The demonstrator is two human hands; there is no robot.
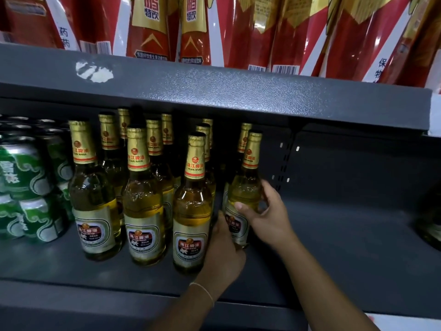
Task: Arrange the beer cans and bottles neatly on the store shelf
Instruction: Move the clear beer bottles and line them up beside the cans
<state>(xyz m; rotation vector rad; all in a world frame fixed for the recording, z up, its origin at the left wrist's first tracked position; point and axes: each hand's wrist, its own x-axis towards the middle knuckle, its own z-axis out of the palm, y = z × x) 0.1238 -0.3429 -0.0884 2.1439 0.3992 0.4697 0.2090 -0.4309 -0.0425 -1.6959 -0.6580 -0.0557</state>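
Head view is showing both hands working the rightmost bottle (243, 194) on the shelf (334, 235): right hand (267, 216) is curling around its body, left hand (224, 249) is gripping its base. Shoving left is risking knocking the neighbouring bottle (192, 211), toppling it.

Head camera, single view: worn at head height, facing forward and slightly down into a grey store shelf (334, 235), very near. Wide-angle lens; the edge of the upper shelf (238, 91) bows across the frame. Upper part of frame: bases of red packages (152, 27) on the upper shelf. Middle: beer bottles (143, 199) seen from the front, a little above label height. Left edge: green cans (26, 187). Lower centre: left hand (222, 254) and right hand (265, 216), forearms entering from the bottom edge. No second view to overlap with
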